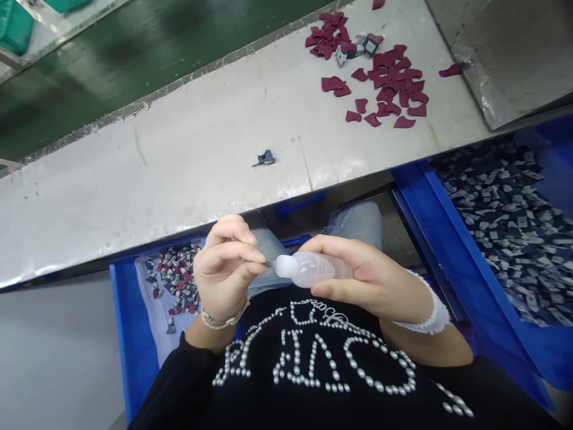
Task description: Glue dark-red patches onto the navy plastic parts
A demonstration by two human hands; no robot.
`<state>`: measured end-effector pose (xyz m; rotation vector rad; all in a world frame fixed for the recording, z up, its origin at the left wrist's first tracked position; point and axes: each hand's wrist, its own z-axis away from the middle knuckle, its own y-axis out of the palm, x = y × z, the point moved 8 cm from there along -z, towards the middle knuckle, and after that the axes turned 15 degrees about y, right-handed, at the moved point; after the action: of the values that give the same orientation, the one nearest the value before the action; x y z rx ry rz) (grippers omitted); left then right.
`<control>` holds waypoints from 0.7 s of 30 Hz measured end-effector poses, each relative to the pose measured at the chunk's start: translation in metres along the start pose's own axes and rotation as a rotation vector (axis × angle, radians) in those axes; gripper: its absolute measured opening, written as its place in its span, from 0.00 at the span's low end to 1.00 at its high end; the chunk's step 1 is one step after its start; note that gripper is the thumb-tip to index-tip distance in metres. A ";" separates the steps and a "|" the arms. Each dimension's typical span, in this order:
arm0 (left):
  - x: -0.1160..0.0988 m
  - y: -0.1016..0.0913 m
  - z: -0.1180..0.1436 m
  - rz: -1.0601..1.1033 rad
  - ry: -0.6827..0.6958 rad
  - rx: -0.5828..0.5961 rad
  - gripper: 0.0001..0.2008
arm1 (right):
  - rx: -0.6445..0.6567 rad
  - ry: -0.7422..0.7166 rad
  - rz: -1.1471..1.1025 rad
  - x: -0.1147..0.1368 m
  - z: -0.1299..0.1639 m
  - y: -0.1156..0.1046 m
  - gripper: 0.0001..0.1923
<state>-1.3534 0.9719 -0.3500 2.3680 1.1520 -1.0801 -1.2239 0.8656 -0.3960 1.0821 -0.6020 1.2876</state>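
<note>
My right hand (358, 272) is wrapped round a translucent white squeeze bottle (316, 269), held on its side in front of my chest with its cap pointing left. My left hand (230, 257) is closed in a pinch of thumb and index finger at the bottle's tip. A small dark thin bit (270, 263) shows between those fingertips and the cap; what it is I cannot make out. Beyond my hands, a small dark blue part (265, 158) with a thin pin sticking out lies on the pale workbench (188, 161).
Dark red flat pieces (394, 83) lie scattered at the back right, with a few grey-blue parts (371, 43) among them. A blue bin (123, 334) at lower left holds red and grey parts; another blue bin (452, 221) at right holds many blue-grey parts. A green belt (147, 54) runs behind.
</note>
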 end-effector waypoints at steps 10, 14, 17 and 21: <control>0.003 -0.010 -0.014 -0.004 -0.100 -0.069 0.03 | -0.137 -0.039 0.131 0.004 0.002 -0.003 0.20; 0.004 -0.011 -0.018 0.000 -0.108 -0.045 0.03 | -0.138 -0.062 0.193 0.009 0.004 -0.003 0.15; 0.004 -0.010 -0.019 0.006 -0.111 -0.046 0.03 | -0.131 -0.067 0.206 0.010 0.004 -0.004 0.14; 0.008 -0.009 -0.018 0.042 -0.125 -0.051 0.03 | -0.105 -0.103 0.211 0.013 0.003 -0.001 0.12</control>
<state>-1.3488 0.9916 -0.3431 2.2414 1.0683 -1.1523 -1.2190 0.8687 -0.3844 1.0227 -0.8707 1.3703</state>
